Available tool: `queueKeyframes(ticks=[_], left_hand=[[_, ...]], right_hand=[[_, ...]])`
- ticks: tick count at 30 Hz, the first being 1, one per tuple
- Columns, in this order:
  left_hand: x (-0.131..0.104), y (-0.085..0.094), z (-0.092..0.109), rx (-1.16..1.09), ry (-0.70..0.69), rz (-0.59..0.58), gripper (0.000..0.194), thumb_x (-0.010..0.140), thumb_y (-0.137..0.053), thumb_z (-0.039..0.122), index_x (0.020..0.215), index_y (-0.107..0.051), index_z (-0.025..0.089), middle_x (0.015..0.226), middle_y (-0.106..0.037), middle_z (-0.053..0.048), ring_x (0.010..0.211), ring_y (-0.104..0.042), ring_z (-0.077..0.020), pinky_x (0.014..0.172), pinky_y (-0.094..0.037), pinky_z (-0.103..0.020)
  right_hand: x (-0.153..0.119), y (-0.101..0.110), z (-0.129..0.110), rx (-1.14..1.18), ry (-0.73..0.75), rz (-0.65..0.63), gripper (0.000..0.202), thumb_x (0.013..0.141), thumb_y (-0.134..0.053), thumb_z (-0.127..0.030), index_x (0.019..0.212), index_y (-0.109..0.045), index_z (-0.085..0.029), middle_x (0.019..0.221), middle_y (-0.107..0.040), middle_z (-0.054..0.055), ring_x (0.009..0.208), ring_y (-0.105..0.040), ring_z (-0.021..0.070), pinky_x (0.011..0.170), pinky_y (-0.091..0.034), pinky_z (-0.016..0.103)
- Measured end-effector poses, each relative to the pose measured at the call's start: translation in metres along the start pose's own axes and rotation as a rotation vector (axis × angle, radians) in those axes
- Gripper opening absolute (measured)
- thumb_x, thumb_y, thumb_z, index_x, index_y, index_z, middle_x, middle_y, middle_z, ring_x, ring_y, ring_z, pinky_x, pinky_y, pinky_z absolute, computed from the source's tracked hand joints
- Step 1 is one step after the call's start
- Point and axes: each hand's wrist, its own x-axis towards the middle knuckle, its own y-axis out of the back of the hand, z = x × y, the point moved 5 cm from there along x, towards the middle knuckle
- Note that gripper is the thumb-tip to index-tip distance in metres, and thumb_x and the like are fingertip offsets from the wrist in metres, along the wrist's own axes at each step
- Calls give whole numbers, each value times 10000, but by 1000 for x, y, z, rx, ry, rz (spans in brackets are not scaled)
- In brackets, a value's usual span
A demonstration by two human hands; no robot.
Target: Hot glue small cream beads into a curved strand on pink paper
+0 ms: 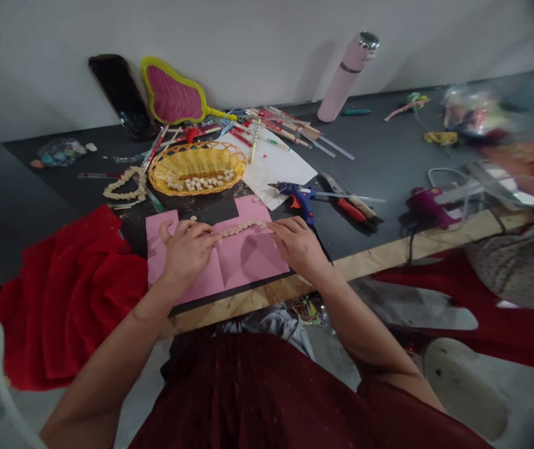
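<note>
A short strand of small cream beads (243, 228) lies across a pink paper sheet (229, 262) on the dark table. My left hand (186, 247) pinches the strand's left end, fingers curled on it. My right hand (297, 242) holds the right end, resting on the pink sheet's edge. Behind them stands a yellow woven basket (196, 156) with several loose cream beads inside. A finished heart-shaped bead loop (125, 186) lies left of the basket.
A blue glue gun (300, 197) and red-handled cutters (351, 204) lie right of my hands. A red cloth (65, 293) covers the table's left. Sticks and straws (276, 128), a pink bottle (345, 78), a phone (121, 96) and a pink fan (173, 93) line the wall.
</note>
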Motion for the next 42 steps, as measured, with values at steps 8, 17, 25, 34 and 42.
queueKeyframes(ticks=[8,17,25,34,42], left_hand=[[-1,-2,1,-3,11,5,200,962,-629,270,916,-808,344,1073,-793,-21,1096,-577,-311,1091,-208,-649],[-3,-6,1,-12,-11,21,268,982,-563,239,943,-792,373,1045,-803,8,1100,-582,-289,1125,-160,-633],[-4,-6,1,-31,-33,13,283,994,-539,213,1010,-781,358,999,-797,9,1113,-592,-281,1134,-151,-624],[-5,-9,0,-79,-32,20,329,988,-509,206,1014,-785,384,1006,-804,14,1132,-598,-281,1139,-138,-632],[-5,-10,-1,-88,-35,42,303,999,-520,231,1022,-784,376,982,-804,9,1114,-595,-269,1139,-149,-602]], right_hand=[[15,-30,12,-17,-28,-44,282,1018,-492,-173,1118,-755,-164,1091,-761,138,1000,-679,259,934,-536,415],[14,-29,14,47,-27,0,263,1028,-499,-201,1099,-750,-169,1039,-771,115,977,-688,253,934,-535,410],[13,-28,14,88,-27,23,255,1031,-497,-229,1091,-743,-196,1032,-767,106,967,-685,253,929,-543,421],[12,-26,16,121,-30,36,242,1027,-513,-246,1087,-744,-202,1028,-767,104,971,-694,248,916,-559,413],[11,-27,18,134,-41,27,234,1013,-525,-247,1084,-747,-222,1010,-766,93,960,-691,246,914,-560,422]])
